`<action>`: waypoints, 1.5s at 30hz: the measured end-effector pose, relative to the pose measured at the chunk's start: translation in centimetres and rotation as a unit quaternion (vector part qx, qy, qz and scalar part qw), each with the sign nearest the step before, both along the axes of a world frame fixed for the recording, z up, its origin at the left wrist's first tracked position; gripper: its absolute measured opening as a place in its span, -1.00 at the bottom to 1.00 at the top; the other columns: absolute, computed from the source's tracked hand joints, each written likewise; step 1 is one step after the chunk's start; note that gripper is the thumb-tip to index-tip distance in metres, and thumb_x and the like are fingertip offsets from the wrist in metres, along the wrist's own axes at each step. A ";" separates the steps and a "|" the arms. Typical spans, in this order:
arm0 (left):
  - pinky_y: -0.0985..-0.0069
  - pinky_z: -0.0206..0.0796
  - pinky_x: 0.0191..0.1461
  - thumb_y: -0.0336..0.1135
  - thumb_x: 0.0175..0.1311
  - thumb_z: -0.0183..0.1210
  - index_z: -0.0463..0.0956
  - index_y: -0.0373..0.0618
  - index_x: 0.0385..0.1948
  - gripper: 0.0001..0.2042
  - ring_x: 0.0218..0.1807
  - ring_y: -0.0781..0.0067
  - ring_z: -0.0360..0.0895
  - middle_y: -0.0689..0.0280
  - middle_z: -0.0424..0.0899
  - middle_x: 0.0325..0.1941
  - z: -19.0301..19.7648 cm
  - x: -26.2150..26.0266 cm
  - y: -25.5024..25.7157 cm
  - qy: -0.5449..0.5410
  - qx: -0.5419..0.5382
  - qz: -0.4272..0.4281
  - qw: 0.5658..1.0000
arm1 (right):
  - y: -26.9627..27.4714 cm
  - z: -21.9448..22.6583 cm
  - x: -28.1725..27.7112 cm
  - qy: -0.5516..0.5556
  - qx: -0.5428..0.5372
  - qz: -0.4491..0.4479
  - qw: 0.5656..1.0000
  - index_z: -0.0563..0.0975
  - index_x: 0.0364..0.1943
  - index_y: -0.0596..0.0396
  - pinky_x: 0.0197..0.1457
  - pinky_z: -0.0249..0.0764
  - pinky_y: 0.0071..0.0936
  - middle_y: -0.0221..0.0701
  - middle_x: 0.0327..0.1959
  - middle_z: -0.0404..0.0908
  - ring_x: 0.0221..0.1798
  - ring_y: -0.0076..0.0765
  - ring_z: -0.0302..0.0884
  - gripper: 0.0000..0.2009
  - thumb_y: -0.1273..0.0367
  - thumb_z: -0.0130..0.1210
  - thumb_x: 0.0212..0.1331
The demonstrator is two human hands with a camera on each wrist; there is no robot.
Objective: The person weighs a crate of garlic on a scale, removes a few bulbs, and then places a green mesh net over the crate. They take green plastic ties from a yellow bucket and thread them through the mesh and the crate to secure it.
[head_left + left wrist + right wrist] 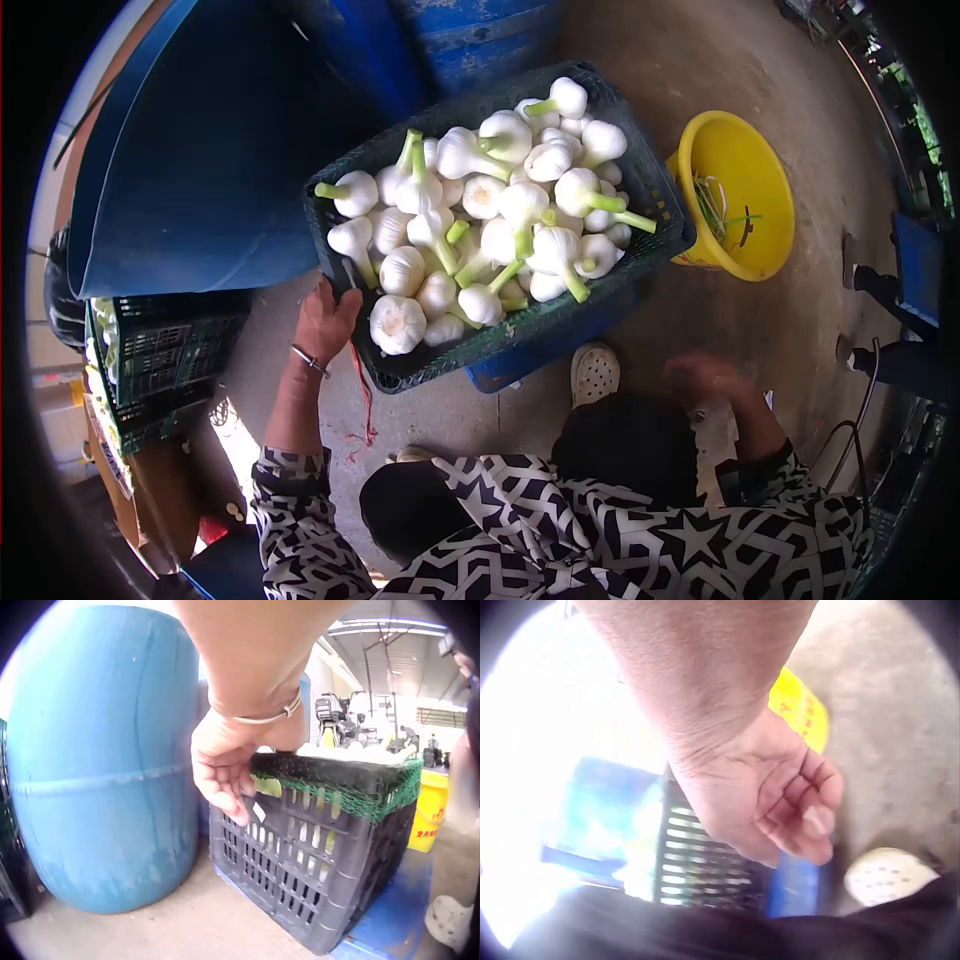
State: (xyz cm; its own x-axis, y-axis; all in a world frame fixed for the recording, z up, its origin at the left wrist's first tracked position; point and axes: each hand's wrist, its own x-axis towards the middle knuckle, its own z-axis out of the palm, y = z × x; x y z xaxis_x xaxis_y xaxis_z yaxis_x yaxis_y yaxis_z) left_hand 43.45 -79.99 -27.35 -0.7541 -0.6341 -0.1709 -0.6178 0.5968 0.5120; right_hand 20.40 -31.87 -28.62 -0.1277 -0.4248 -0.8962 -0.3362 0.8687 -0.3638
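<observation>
A dark plastic crate (420, 375) heaped with white garlic bulbs (400, 270) with short green stems stands in front of the person. The left hand (328, 318) grips the crate's left end; in the left wrist view this hand (229, 761) has its fingers bent over the rim of the crate (300, 847). Blurred in the head view, the right hand (708, 378) is off the crate, near the knee. The right wrist view shows the right hand (769, 795) with loosely curled fingers and nothing held, above the crate's slotted side (697, 862).
A yellow bucket (780, 190) with green scraps is right of the crate. A large blue barrel (105, 757) stands at the left. Under the crate is a blue support (490, 377). More crates (170, 350) are stacked at far left. A red string (366, 400) hangs near the crate.
</observation>
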 end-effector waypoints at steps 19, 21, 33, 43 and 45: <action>0.07 -0.10 0.38 -0.01 0.09 0.14 0.45 0.26 0.06 -0.57 0.33 0.07 0.17 0.30 0.26 0.32 4.6 -19.2 9.5 0.068 -0.245 -0.221 0.942 | -19.8 5.3 -4.5 0.279 -0.583 0.072 0.760 0.42 -0.03 -0.03 0.04 0.42 -0.24 -0.32 0.10 0.36 0.06 -0.05 0.44 -0.59 0.47 0.09 -0.08; 0.13 -0.04 0.31 -0.08 0.09 0.11 0.63 0.17 -0.29 -0.78 0.17 0.22 0.34 0.36 0.43 0.15 2.1 -18.2 9.6 0.145 -0.262 -0.230 0.926 | -18.0 4.6 -7.8 0.286 -0.603 0.049 0.743 0.44 -0.05 -0.01 0.04 0.43 -0.27 -0.31 0.06 0.40 0.04 -0.06 0.45 -0.60 0.49 0.09 -0.09; 0.28 0.39 -0.16 -0.29 0.05 0.15 0.52 -0.10 -0.32 -0.82 -0.21 0.06 0.53 0.17 0.57 -0.31 5.9 -8.1 10.8 0.084 -0.064 -0.177 0.979 | -20.3 4.4 -8.5 0.258 -0.553 0.176 0.773 0.40 0.14 -0.13 0.20 0.35 -0.24 -0.39 0.30 0.28 0.14 -0.16 0.40 -0.37 0.61 -0.08 -0.19; -0.01 -0.26 0.42 0.24 0.03 0.01 0.57 0.11 -0.07 -0.47 0.39 -0.08 -0.04 0.08 0.00 0.42 3.7 -19.1 12.7 -0.060 -0.275 -0.191 0.940 | -22.2 2.4 -8.9 0.435 -0.505 0.074 0.742 0.52 -0.20 0.02 -0.17 0.49 -0.22 -0.36 -0.15 0.57 -0.23 -0.08 0.57 -0.77 0.39 -0.02 0.01; 0.02 -0.21 0.41 0.18 0.03 0.06 0.57 0.10 -0.09 -0.51 0.39 -0.08 -0.02 0.08 0.03 0.41 4.4 -18.2 12.0 -0.071 -0.240 -0.208 0.945 | -21.5 2.6 -10.0 0.382 -0.528 0.089 0.753 0.54 -0.26 0.02 -0.19 0.49 -0.21 -0.33 -0.22 0.58 -0.24 -0.07 0.57 -0.80 0.38 -0.02 0.01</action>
